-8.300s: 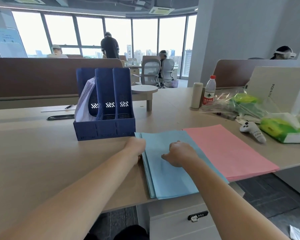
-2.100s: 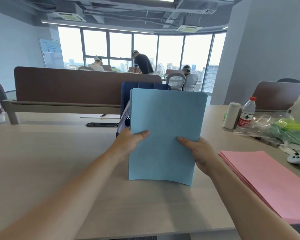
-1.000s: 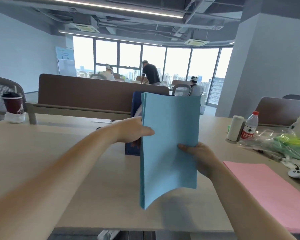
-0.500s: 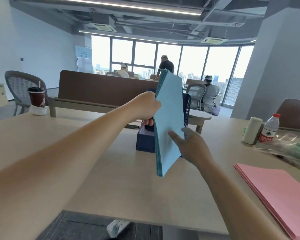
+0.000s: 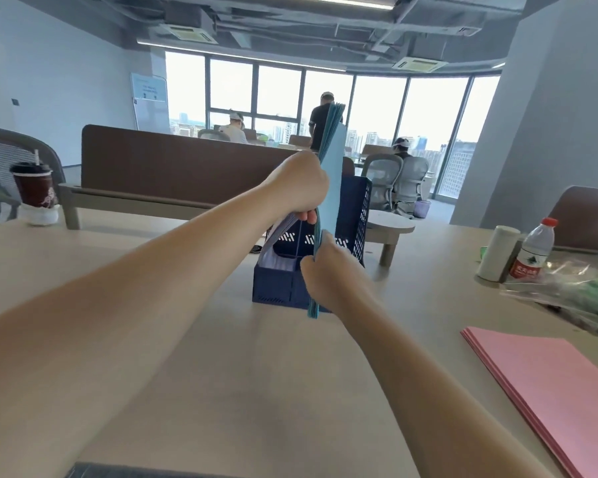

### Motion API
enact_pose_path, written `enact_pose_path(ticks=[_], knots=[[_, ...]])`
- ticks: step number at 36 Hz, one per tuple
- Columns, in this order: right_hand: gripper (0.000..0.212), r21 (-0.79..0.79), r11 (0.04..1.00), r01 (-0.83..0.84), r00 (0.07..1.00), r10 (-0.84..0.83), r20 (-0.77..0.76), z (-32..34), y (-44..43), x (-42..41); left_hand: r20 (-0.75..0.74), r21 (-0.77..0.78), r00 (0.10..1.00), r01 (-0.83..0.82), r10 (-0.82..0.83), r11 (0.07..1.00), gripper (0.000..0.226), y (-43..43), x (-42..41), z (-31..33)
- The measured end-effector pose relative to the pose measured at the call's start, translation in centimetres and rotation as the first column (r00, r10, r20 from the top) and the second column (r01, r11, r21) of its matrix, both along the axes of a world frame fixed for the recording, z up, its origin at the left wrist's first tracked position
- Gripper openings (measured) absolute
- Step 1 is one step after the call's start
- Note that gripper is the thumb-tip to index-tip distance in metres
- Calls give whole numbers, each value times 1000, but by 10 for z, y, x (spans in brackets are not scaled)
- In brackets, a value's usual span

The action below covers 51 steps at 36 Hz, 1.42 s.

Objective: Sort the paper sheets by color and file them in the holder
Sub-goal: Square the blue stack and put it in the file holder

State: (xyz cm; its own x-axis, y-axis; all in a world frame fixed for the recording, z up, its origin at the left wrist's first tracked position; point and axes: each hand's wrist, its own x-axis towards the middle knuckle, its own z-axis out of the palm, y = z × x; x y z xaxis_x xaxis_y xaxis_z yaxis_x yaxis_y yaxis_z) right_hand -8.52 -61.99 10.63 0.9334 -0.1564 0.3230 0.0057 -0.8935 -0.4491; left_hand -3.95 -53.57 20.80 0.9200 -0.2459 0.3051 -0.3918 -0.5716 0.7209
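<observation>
Both hands clamp the blue sheets edge-on above the desk: my left hand pinches the stack high up, my right hand pinches its lower edge. I judge the bottom corner must clear the blue holder wall, then drop into an empty slot beside the white papers. The pink sheets wait at right.

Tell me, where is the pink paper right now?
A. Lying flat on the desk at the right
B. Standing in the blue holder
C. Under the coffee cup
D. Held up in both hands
A: the pink stack lies flat on the desk at the right, while both hands, left hand and right hand, hold the blue sheets upright at the holder.
</observation>
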Motion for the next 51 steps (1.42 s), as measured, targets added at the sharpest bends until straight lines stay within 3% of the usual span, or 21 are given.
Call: enact_pose_path(ticks=[3,6,10,16,21,31,38,41,44,51], knots=[[34,-1,1000,-13,1000,13,26,5,2,12,0,-2,1000,-7,7,1000,27,0,10,10],[29,25,999,-21,999,20,45,8,3,25,-1,12,1000,-3,3,1000,24,0,17,19],[40,37,999,-27,999,25,44,11,1,43,-11,27,1000,3,-2,1000,26,-2,29,22],[40,-14,1000,-9,999,9,41,3,-8,66,-71,-13,997,30,-31,999,30,-7,42,15],[42,65,998,20,999,-22,24,-11,-20,87,-40,34,999,34,-32,999,31,-16,55,2],[31,9,999,-39,999,39,1,-17,-39,109,-80,-71,997,9,-15,997,36,-35,84,-14],[33,-75,997,-11,999,14,42,-18,-40,139,47,-35,997,-54,55,998,28,-38,112,-13],[32,-110,994,14,999,-9,45,-20,-41,151,-14,-85,1000,-23,22,996,35,-37,119,-14],[31,-134,991,17,999,-11,47,-25,-42,161,-34,-33,999,-14,13,999,37,-36,127,-18],[50,-97,995,30,999,-31,-10,-26,-48,177,11,-2,999,-32,32,1000,40,-41,147,-22]])
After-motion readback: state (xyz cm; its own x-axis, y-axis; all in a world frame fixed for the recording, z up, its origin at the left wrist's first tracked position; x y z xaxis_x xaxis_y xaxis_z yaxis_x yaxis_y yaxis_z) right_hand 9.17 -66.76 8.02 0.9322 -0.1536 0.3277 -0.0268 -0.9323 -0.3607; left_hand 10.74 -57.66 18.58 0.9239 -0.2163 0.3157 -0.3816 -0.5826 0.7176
